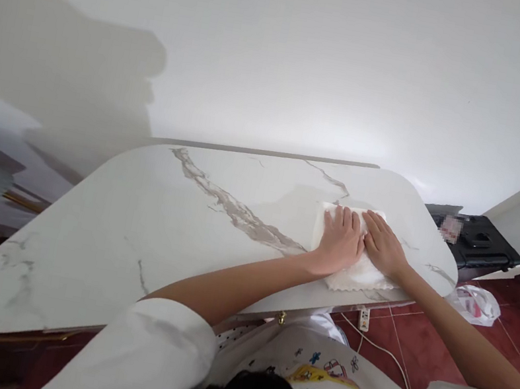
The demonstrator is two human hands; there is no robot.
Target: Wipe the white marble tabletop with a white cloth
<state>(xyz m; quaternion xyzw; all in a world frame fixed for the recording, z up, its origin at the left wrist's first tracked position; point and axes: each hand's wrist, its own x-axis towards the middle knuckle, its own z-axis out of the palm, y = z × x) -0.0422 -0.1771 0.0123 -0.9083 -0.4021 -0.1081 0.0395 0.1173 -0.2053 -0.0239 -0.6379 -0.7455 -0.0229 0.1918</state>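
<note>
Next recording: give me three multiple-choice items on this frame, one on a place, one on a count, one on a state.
1. Where on the table does the white cloth lie?
A. near its right end
B. at its left end
C. on the floor

2. How many hands press on the cloth?
A. none
B. one
C. two

3. How are the hands held?
A. fists
B. flat, palms down
C. raised

Answers: 1 A, the cloth lies by the right edge; 2 C, left hand and right hand lie side by side; 3 B, fingers spread flat.

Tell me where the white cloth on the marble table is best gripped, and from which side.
Probably at the near scalloped edge of the white cloth: it lies beside the table's rim, clear of the left hand and right hand pressing it flat. Come from the person's side, pinching that edge.
</note>
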